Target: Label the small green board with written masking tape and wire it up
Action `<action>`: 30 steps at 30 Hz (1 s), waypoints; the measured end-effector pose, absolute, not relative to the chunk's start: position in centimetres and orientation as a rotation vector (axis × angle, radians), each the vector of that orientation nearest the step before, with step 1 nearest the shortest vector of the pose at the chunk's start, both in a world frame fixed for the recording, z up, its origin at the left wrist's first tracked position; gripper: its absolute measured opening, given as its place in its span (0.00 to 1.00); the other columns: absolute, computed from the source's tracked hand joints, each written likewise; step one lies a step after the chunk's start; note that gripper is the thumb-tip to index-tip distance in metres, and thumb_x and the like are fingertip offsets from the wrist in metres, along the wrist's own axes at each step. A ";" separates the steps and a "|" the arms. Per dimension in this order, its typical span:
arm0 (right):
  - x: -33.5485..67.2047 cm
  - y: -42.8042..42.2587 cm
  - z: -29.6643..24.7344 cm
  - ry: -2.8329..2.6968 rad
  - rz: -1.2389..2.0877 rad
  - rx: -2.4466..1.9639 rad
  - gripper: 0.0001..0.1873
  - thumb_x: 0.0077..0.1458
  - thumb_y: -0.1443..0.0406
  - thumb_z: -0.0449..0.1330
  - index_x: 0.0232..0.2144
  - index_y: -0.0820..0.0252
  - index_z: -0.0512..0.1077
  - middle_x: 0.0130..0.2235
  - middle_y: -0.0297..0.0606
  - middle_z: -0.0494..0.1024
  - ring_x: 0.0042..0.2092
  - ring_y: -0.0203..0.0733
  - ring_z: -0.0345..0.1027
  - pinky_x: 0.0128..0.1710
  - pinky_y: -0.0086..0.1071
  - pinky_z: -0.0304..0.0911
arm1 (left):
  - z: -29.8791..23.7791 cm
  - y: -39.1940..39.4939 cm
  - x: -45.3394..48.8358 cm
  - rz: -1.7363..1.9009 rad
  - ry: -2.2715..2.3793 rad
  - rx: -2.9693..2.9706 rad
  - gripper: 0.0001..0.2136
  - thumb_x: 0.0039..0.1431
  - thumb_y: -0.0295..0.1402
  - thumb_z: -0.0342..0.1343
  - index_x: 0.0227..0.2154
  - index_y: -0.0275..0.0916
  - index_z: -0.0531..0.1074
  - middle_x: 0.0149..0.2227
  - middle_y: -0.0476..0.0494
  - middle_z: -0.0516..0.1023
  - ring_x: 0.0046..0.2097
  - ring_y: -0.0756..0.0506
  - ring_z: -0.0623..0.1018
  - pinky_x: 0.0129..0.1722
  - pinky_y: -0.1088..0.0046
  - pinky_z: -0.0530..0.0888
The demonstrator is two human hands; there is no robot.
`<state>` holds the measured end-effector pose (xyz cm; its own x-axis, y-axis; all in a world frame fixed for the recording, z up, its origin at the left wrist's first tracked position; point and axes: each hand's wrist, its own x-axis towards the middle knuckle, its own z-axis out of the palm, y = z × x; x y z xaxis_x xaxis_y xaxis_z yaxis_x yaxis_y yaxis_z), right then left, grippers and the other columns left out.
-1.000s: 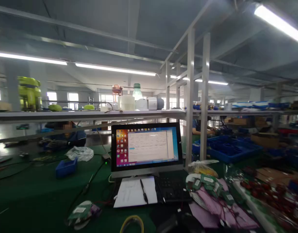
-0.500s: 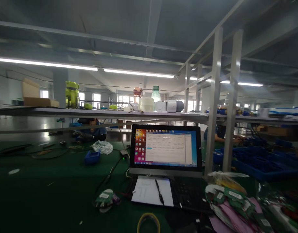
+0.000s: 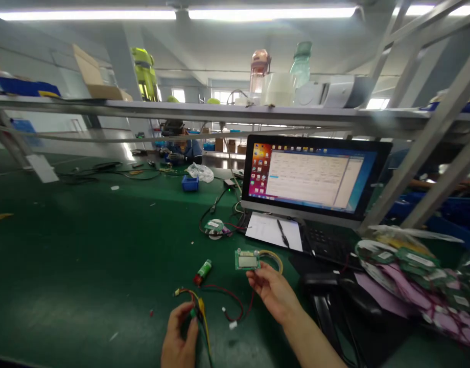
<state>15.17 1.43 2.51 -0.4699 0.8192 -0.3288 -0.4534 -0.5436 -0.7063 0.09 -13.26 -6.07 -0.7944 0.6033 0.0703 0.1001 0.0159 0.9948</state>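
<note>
My right hand grips a green circuit board with a small grey display by its lower right corner. The board is held up over the green work surface. Below and left, my left hand pinches a bundle of thin cables in yellow, red and green, with a small white connector at one end. Between the hands lies a dark red lead with white plugs. Just beyond my left hand rests a green battery cell with a red end.
A monitor stands behind a keyboard and paper with a pen. Yellow tape lies behind my right hand. Circuit boards pile up at right beside a black scanner. A shelf crosses above; a person sits beyond.
The view has tilted down and turned left. Both hands have come into view, the right with the circuit board and the left with the cables; neither showed before.
</note>
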 end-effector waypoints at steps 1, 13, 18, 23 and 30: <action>14.6 1.5 2.3 -0.692 2.074 -0.875 0.13 0.39 0.73 0.61 0.31 0.63 0.66 0.27 0.34 0.74 0.30 0.33 0.71 0.30 0.24 0.65 | -6.2 -13.4 0.1 1.815 1.930 0.735 0.22 0.45 0.48 0.55 0.39 0.38 0.65 0.43 0.40 0.69 0.48 0.36 0.68 0.53 0.53 0.61; 8.8 3.9 -0.8 -0.864 1.924 -1.061 0.11 0.43 0.73 0.55 0.33 0.62 0.64 0.35 0.34 0.74 0.43 0.36 0.68 0.48 0.35 0.60 | -5.9 -13.8 0.5 1.816 1.934 0.744 0.16 0.51 0.43 0.52 0.40 0.40 0.63 0.43 0.42 0.68 0.48 0.39 0.67 0.52 0.56 0.60; 10.1 3.0 -0.7 -1.234 1.801 -1.095 0.18 0.40 0.69 0.58 0.38 0.61 0.68 0.47 0.39 0.71 0.54 0.44 0.58 0.57 0.41 0.48 | -5.6 -13.7 0.7 1.835 1.940 0.731 0.17 0.50 0.42 0.52 0.40 0.39 0.64 0.43 0.40 0.68 0.48 0.39 0.67 0.52 0.56 0.61; 15.0 -0.3 0.1 -1.596 1.546 -1.053 0.18 0.38 0.67 0.62 0.37 0.61 0.73 0.51 0.42 0.67 0.57 0.46 0.54 0.61 0.40 0.39 | -5.9 -13.7 0.7 1.852 1.940 0.698 0.18 0.49 0.43 0.53 0.40 0.39 0.64 0.43 0.41 0.68 0.49 0.39 0.67 0.52 0.56 0.61; 25.2 -3.8 -2.1 -2.271 0.170 -0.885 0.15 0.51 0.62 0.54 0.42 0.56 0.70 0.50 0.41 0.69 0.49 0.43 0.66 0.45 0.33 0.65 | -2.3 -8.7 -3.4 1.528 2.398 1.339 0.15 0.54 0.38 0.47 0.44 0.37 0.60 0.44 0.38 0.66 0.46 0.40 0.69 0.47 0.57 0.68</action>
<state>25.16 -3.82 -2.06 -0.5345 0.6394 0.5527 0.5498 0.7597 -0.3472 -3.43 -8.67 -2.27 -0.6369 0.6496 0.4151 0.6507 0.1643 0.7413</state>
